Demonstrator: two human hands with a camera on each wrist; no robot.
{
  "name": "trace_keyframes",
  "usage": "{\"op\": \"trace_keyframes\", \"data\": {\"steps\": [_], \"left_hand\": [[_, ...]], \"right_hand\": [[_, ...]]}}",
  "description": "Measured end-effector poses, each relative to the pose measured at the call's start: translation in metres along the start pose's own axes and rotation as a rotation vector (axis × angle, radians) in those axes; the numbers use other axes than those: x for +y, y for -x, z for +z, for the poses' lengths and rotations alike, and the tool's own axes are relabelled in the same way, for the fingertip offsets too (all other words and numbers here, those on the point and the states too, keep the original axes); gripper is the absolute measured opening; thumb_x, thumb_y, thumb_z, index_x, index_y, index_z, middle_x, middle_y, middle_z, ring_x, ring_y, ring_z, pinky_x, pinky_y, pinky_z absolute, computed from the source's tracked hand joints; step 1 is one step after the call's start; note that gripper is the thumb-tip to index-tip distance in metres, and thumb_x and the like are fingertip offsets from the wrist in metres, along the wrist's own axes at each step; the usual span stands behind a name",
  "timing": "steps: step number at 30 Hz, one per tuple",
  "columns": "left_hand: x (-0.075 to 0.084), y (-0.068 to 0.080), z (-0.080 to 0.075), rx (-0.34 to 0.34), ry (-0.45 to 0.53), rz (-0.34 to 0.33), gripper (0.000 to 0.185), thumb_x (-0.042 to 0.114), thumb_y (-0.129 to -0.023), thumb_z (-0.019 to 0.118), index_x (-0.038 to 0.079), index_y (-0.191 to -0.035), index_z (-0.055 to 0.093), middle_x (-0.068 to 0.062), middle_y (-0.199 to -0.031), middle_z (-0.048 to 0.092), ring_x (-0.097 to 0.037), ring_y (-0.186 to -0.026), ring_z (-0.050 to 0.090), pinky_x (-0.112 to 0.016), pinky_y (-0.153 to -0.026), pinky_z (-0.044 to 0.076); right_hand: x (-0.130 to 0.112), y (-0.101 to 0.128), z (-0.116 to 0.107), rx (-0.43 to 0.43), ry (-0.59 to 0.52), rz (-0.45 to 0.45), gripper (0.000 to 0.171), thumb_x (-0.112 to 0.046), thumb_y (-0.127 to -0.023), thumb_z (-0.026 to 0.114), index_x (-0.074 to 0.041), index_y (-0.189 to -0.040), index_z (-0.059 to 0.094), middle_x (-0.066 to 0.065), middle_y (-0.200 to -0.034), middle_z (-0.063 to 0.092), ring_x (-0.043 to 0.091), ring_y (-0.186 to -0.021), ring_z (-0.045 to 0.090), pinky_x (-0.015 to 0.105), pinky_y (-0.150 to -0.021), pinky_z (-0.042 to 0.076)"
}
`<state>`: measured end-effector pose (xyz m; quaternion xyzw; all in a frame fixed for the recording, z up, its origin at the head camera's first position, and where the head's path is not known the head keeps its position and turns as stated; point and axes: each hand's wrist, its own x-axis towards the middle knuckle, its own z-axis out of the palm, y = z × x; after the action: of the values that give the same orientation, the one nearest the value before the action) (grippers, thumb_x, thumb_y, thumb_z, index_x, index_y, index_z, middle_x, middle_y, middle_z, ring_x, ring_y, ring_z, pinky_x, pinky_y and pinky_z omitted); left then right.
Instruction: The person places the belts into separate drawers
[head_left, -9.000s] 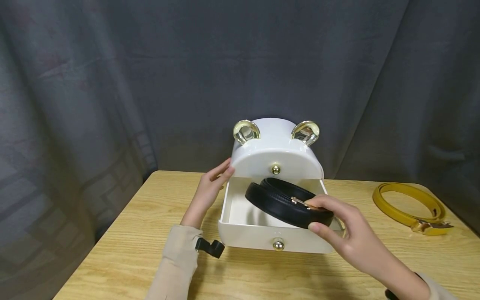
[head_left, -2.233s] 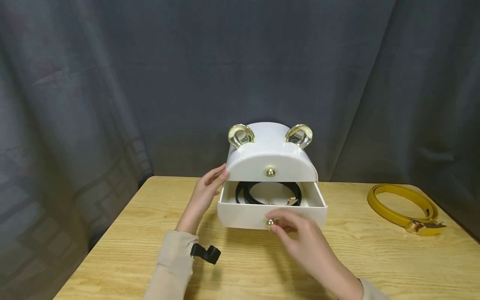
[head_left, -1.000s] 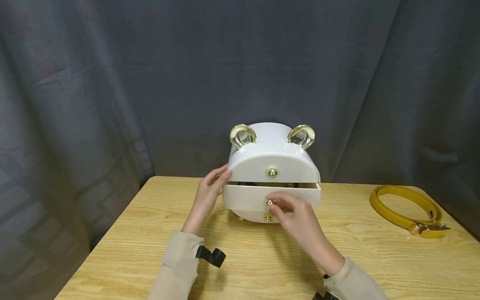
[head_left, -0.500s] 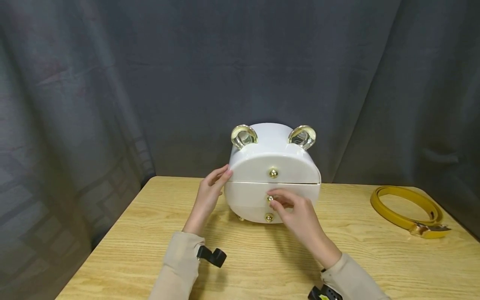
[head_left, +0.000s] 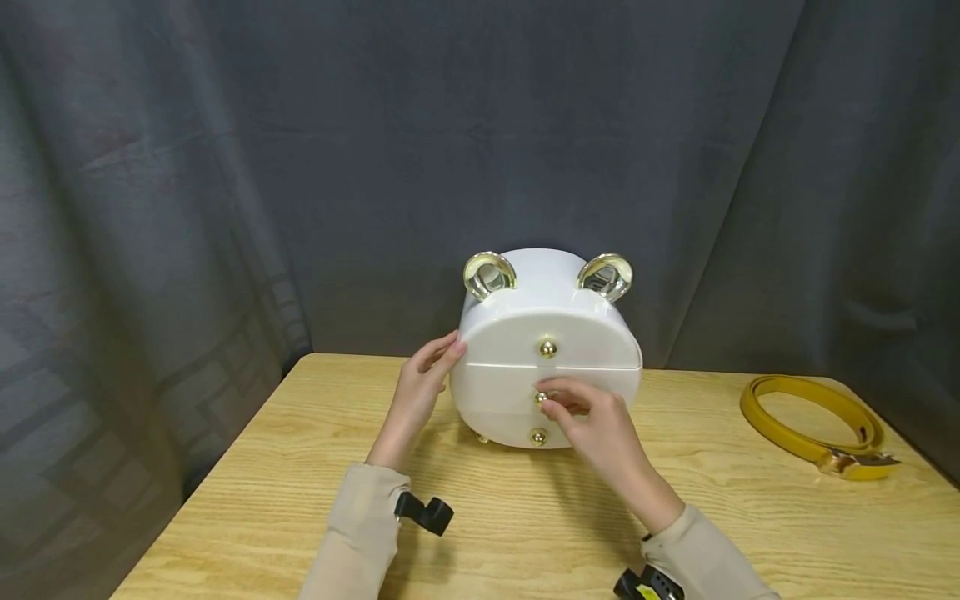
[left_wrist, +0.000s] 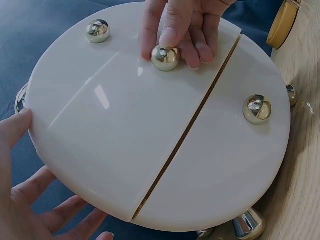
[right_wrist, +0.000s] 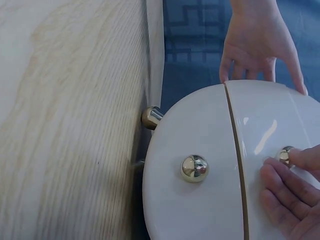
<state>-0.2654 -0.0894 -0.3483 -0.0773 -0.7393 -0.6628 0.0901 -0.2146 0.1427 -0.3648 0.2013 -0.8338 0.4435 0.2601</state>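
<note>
inside of the round glossy white drawer box with gold ear-shaped loops (head_left: pixel 551 333) is hidden, all drawer fronts sit flush. right hand (head_left: pixel 600 427) covers part of the middle drawer front; thumb and fingertips (left_wrist: pixel 170 30) pinch the small round gold middle knob (left_wrist: pixel 165 57), fingers curled round it. in the right wrist view that knob is half hidden behind a fingertip and the hand is cut off at the frame edge. left hand (head_left: pixel 418 392) lies flat against the box's side, fingers straight and relaxed, holding nothing; in the left wrist view only its fingertips show at the frame edge. above the right hand is the gold top knob (head_left: pixel 548 348), below it the gold bottom knob (head_left: pixel 537 437). small gold feet (right_wrist: pixel 151 118) under the box are mostly hidden. box stands on the light wooden bench (head_left: pixel 300 467) between the hands. well off to the right of the right hand lies a coiled yellow belt with a gold buckle (head_left: pixel 817 417), apart from the box. nothing blocks the hands. dark grey curtain (head_left: pixel 300 167) behind.
</note>
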Motion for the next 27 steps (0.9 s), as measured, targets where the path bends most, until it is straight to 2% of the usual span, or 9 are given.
{"op": "trace_keyframes", "data": {"steps": [14, 22, 27], "left_hand": [[0.0011, 0.0017, -0.0009, -0.016, -0.022, 0.013, 0.051, 0.041, -0.098, 0.061, 0.013, -0.140, 0.058, -0.011, -0.139, 0.056, -0.030, -0.129, 0.049, -0.057, -0.099, 0.041], [0.0000, 0.0022, 0.0001, -0.009, -0.017, -0.002, 0.049, 0.041, -0.097, 0.063, 0.016, -0.139, 0.059, -0.008, -0.138, 0.057, -0.028, -0.127, 0.050, -0.057, -0.099, 0.042], [-0.0008, 0.0008, -0.0006, -0.030, -0.024, 0.013, 0.049, 0.040, -0.098, 0.061, 0.016, -0.140, 0.057, -0.008, -0.138, 0.057, -0.028, -0.126, 0.051, -0.058, -0.099, 0.041]], "right_hand": [[0.0021, -0.0032, 0.0003, -0.021, 0.002, 0.050, 0.019, -0.001, -0.084, 0.077, -0.008, -0.101, 0.076, 0.003, -0.086, 0.074, 0.016, -0.075, 0.070, 0.031, -0.070, 0.056], [0.0028, -0.0023, 0.0012, -0.015, -0.013, 0.067, 0.018, 0.001, -0.084, 0.076, -0.007, -0.101, 0.076, 0.002, -0.088, 0.074, 0.015, -0.076, 0.069, 0.029, -0.071, 0.056], [0.0034, -0.0008, 0.0013, -0.009, -0.001, 0.044, 0.019, 0.000, -0.086, 0.075, -0.007, -0.103, 0.075, 0.002, -0.090, 0.074, 0.015, -0.078, 0.069, 0.030, -0.073, 0.057]]}}
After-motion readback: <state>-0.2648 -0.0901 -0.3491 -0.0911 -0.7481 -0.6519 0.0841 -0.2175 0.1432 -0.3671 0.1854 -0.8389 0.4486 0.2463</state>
